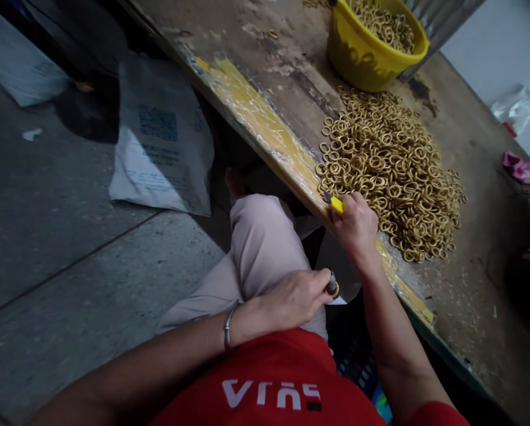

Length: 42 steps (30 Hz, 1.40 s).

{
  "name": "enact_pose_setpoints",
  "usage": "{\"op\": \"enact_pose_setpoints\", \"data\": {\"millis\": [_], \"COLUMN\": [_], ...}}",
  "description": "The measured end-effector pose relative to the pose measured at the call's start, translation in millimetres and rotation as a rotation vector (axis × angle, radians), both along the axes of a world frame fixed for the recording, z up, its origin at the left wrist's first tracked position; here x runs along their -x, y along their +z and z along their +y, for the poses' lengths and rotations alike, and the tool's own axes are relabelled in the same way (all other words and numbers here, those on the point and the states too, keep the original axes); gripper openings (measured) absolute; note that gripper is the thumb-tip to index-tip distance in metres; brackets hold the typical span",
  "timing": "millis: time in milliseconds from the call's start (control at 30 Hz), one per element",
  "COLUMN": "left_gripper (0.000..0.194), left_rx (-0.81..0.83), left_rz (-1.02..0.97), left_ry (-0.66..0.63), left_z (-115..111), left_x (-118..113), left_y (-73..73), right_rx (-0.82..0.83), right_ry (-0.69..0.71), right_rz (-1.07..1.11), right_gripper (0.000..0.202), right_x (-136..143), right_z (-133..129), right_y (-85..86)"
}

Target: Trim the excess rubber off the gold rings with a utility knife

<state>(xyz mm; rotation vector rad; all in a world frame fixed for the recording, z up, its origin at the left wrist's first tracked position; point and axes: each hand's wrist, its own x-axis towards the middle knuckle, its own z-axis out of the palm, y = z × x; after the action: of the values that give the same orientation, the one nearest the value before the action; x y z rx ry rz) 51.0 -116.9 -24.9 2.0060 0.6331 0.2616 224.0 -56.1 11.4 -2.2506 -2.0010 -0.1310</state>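
Observation:
My right hand point(356, 228) is at the table edge, its fingers closed around a yellow utility knife point(336, 205) with a dark tip pointing away from me. Just beyond it a wide heap of gold-coloured rings point(398, 171) is spread over the tabletop. My left hand point(295, 296) is low over my lap, below the table edge. Its fingers pinch a short dark rod point(331, 279), and a gold ring appears to sit around the rod's end. Most of the rod is hidden by my fingers.
A yellow basin point(357, 65) full of rings stands behind the heap on the worn table point(300, 35). Tape covers the front edge point(265, 112). A printed white sack point(162, 160) is on the floor at left. A pink cloth-like item point(524, 170) lies at far right.

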Motion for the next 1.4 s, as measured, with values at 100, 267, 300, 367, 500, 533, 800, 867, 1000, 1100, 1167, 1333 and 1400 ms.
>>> {"op": "enact_pose_setpoints", "data": {"millis": [100, 267, 300, 367, 500, 533, 800, 867, 1000, 1100, 1167, 1333, 1400], "left_gripper": [0.013, 0.01, 0.008, 0.004, 0.006, 0.005, 0.01, 0.01, 0.011, 0.016, 0.02, 0.022, 0.021], "left_rx": [-0.042, 0.115, 0.147, 0.155, 0.066, 0.055, 0.183, 0.304, 0.621, 0.753, 0.792, 0.822, 0.815], "left_rz": [0.018, -0.138, -0.192, -0.277, -0.31, -0.322, -0.44, -0.367, -0.293, -0.353, -0.385, -0.355, -0.354], "left_ry": [-0.09, 0.135, 0.23, 0.411, 0.558, 0.546, 0.358, 0.344, 0.371, 0.434, 0.47, 0.486, 0.496], "left_z": [0.5, 13.1, 17.0, 24.9, 34.6, 34.9, 26.4, 26.4, 25.6, 22.5, 19.5, 14.1, 13.8], "left_x": [-3.2, 2.8, 5.1, 10.5, 20.9, 22.6, 27.1, 29.3, 30.7, 28.0, 25.5, 20.0, 18.1], "left_y": [0.0, 0.5, -0.3, -1.3, 1.1, 2.0, 8.4, 12.9, 21.2, 22.6, 21.5, 18.0, 17.7], "right_rx": [0.068, 0.049, 0.025, 0.063, 0.453, 0.535, 0.749, 0.731, 0.516, 0.232, 0.115, 0.062, 0.053], "right_ry": [-0.025, -0.046, -0.049, -0.063, -0.122, -0.143, -0.256, -0.234, -0.133, 0.047, 0.119, 0.147, 0.155], "right_rz": [-0.064, 0.059, 0.171, 0.513, 1.268, 1.385, 1.754, 1.747, 1.47, 0.903, 0.544, 0.174, 0.158], "right_gripper": [0.019, 0.015, 0.017, 0.023, 0.031, 0.033, 0.035, 0.036, 0.038, 0.022, 0.011, 0.022, 0.018], "right_x": [2.9, -4.1, -5.8, -8.1, -6.6, -5.2, 7.8, 8.8, 11.3, 15.4, 18.1, 22.3, 23.2], "right_z": [12.9, 8.4, 3.7, -8.6, -35.3, -40.7, -60.3, -63.8, -77.0, -93.9, -105.8, -121.5, -121.7], "right_y": [-3.3, 6.7, 10.6, 18.3, 24.2, 23.3, 13.2, 12.4, 15.0, 17.9, 16.5, 3.6, 0.2]}}
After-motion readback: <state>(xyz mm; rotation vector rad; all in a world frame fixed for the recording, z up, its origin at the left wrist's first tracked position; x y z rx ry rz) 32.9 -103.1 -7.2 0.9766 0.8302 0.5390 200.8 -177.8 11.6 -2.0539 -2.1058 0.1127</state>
